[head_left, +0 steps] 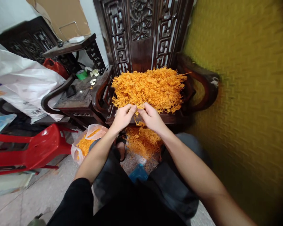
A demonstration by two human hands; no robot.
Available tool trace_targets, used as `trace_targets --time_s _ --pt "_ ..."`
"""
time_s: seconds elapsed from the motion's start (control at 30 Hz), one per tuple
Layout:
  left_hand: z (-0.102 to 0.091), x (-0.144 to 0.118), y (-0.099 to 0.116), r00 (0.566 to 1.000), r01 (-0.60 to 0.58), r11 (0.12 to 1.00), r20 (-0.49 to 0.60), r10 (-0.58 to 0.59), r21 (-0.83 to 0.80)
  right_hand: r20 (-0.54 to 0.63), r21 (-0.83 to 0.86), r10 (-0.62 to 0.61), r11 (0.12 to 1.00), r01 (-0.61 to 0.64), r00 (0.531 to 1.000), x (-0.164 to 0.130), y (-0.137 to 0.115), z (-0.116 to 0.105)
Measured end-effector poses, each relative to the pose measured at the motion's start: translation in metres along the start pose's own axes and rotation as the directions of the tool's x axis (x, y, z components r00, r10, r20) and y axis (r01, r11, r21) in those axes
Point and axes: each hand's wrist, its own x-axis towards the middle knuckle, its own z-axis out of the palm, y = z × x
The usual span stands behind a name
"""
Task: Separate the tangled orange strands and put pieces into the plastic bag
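1. At the front edge of the carved dark wooden chair (141, 34): a broad heap of orange strands (148, 88), spread over the seat between the two curved armrests.
2. Left hand (123, 117) at the heap's near edge, fingers curled together, thumb and fingertips pinching a small tuft of strands.
3. Right hand (151, 117) just beside it, nearly touching, fingers bent and likewise nipping the same tuft from the other side.
4. Below the hands, on the floor between the knees: a second, smaller pile of orange strands (142, 141), with a blue object (138, 172) near it, too blurred to identify.
5. To the left of the knees: a clear plastic bag (86, 144), open and partly filled with the same orange stuff.
6. Further left: a red plastic stool (35, 147), a white plastic sack (21, 78), and a low dark side table (77, 94) beside the chair.
7. On the right: a yellow textured wall (245, 94), blurred.
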Motion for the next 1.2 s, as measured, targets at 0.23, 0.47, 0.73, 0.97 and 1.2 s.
trace_targets --time_s 0.23,0.47,0.73,0.97,1.2 --pt "-0.013 -0.004 -0.007 0.944 -0.045 0.984 -0.329 -0.014 -0.171 -0.488 0.465 0.232 0.885 0.026 0.841 0.025 0.031 -0.031" --pt "-0.006 -0.005 -0.006 0.983 -0.051 0.998 -0.176 0.043 -0.044 -0.140 0.667 0.083 0.745 0.032 0.987 0.006 -0.003 -0.008" --pt "-0.017 0.004 -0.015 0.969 0.004 0.972 -0.240 -0.063 -0.236 -0.546 0.437 0.187 0.895 0.087 0.817 0.032 0.025 -0.045" --pt "0.003 0.011 -0.009 0.967 0.128 0.857 -0.128 -0.219 -0.499 -0.179 0.661 0.175 0.750 -0.013 0.968 0.026 0.001 0.003" --pt "-0.029 0.009 -0.005 0.944 -0.037 0.997 -0.331 0.012 -0.069 0.412 0.753 0.252 0.447 -0.482 0.876 0.051 -0.031 0.060"
